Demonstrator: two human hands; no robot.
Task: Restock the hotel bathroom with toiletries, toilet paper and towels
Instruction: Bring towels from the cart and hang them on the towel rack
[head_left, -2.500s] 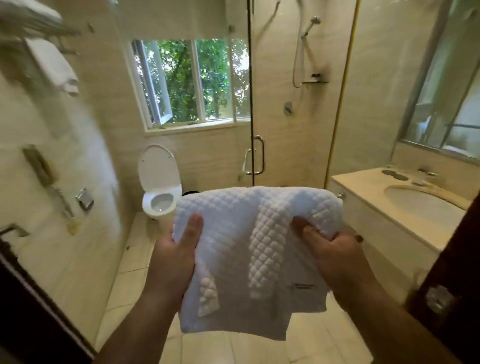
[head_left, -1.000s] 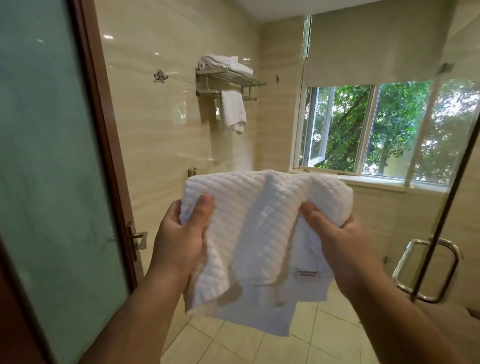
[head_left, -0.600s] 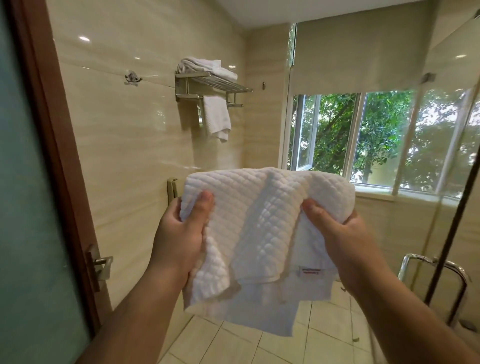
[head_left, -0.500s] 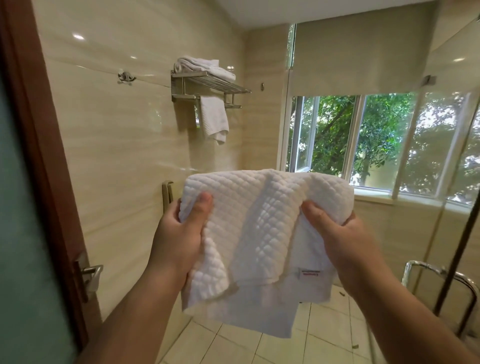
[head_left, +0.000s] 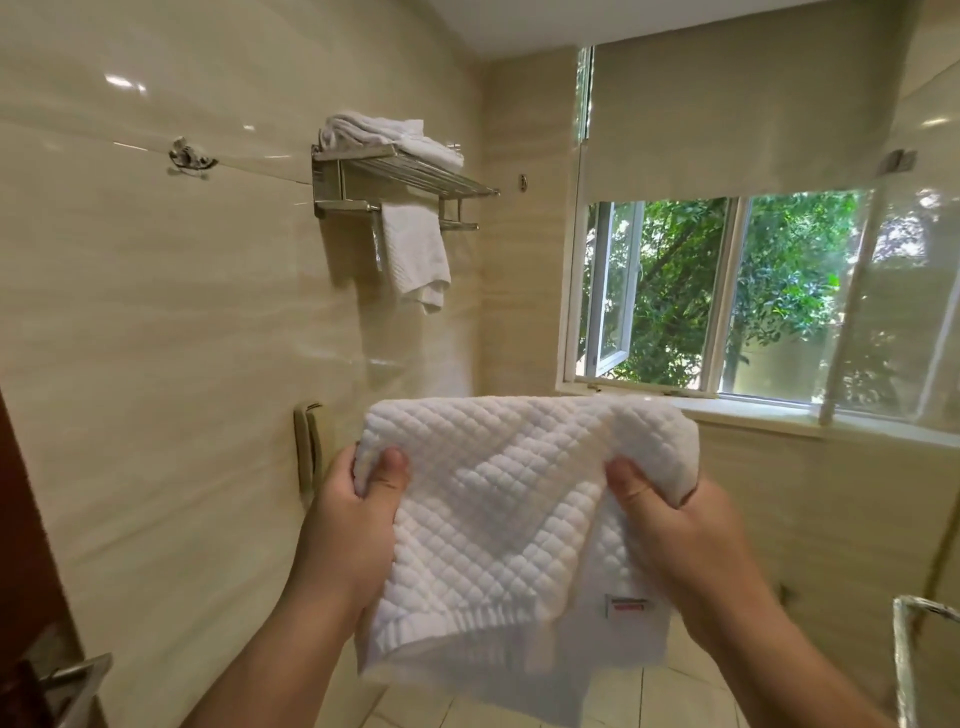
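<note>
I hold a folded white waffle-weave towel (head_left: 498, 509) in front of my chest with both hands. My left hand (head_left: 348, 525) grips its left edge, thumb on top. My right hand (head_left: 680, 535) grips the right edge, thumb pressed into the fabric. A small red-and-white label shows near the towel's lower right. High on the left wall is a chrome towel rack (head_left: 405, 179). A crumpled white towel (head_left: 384, 135) lies on its shelf, and another white towel (head_left: 415, 249) hangs from the bar below.
A wall hook (head_left: 189, 158) sits left of the rack. A window (head_left: 727, 296) with a half-lowered blind fills the far wall. A glass shower door with a chrome handle (head_left: 906, 660) stands at the right. A door handle (head_left: 67, 675) shows at lower left.
The view has swung from the toilet and sink to the left wall and moved closer to the rack. Both hands keep the same hold on the towel.
</note>
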